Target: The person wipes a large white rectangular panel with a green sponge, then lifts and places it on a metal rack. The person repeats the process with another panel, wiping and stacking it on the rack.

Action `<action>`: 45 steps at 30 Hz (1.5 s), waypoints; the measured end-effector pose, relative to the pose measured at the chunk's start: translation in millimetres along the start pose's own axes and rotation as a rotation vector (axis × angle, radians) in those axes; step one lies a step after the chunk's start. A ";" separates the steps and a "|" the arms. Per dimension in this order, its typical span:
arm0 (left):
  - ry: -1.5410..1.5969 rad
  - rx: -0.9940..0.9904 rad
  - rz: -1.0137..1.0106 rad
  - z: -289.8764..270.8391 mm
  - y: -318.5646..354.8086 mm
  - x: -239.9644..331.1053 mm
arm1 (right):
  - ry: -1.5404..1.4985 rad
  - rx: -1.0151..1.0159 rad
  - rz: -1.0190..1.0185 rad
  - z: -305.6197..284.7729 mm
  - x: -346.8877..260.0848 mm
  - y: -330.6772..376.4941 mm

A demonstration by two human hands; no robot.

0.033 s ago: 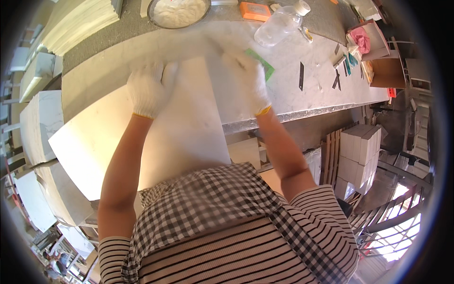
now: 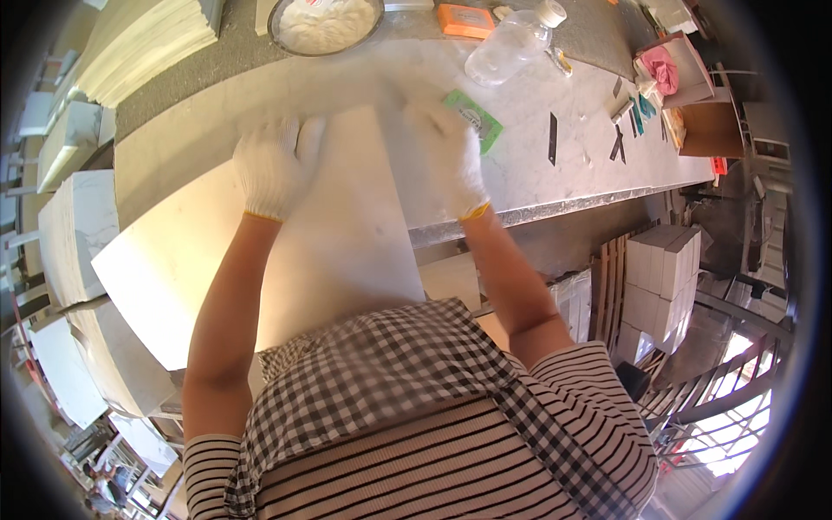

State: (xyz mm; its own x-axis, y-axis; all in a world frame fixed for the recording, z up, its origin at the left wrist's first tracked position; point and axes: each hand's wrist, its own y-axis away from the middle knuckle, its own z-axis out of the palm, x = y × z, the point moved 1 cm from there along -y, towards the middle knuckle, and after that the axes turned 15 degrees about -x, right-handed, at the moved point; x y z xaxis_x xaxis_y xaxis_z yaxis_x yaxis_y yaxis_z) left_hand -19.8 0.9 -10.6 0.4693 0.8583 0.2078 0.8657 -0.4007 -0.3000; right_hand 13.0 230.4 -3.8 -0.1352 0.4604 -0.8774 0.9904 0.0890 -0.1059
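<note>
A large pale slab [image 2: 338, 208] lies slanted on the marble-patterned worktop [image 2: 520, 147], its near part reaching over the edge toward my checked apron. My left hand [image 2: 273, 165], in a white knit glove, rests on the slab's far part with the thumb apart from the fingers. Beside the slab's right edge is my right hand [image 2: 459, 160], gloved the same way. Its fingers are curled and blurred; what they grip, if anything, is hidden. Just right of that hand lies a green card-like piece [image 2: 477, 121], partly covered by it.
A round pan of white powder [image 2: 325, 24], an orange box [image 2: 465, 21] and a clear bottle with white cap [image 2: 511, 48] stand at the back. Dark strips [image 2: 552, 139] lie rightward, near open cardboard boxes [image 2: 711, 130]. Stacked slabs [image 2: 147, 52] fill the left.
My right hand has shifted slightly left, uncovering more of the green piece. My left hand stays in about the same place on the slab.
</note>
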 end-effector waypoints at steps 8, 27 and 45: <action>0.028 -0.032 -0.001 -2.0 0.0 2.6 | 0.059 0.171 0.105 47.7 2.8 34.4; 0.047 -0.005 0.056 -2.9 -3.8 4.9 | 0.272 -0.048 0.046 29.9 -7.4 6.4; 0.029 -0.029 0.023 -5.3 -1.4 4.9 | 0.102 0.085 0.069 34.6 -5.0 39.8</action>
State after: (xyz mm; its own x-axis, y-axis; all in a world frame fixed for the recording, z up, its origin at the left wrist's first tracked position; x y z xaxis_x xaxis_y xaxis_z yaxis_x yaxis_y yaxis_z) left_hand -17.8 4.0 -4.3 0.4933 0.8393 0.2285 0.8593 -0.4295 -0.2776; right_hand 54.0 201.1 -19.8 -0.0648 0.5504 -0.8324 0.9958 -0.0189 -0.0900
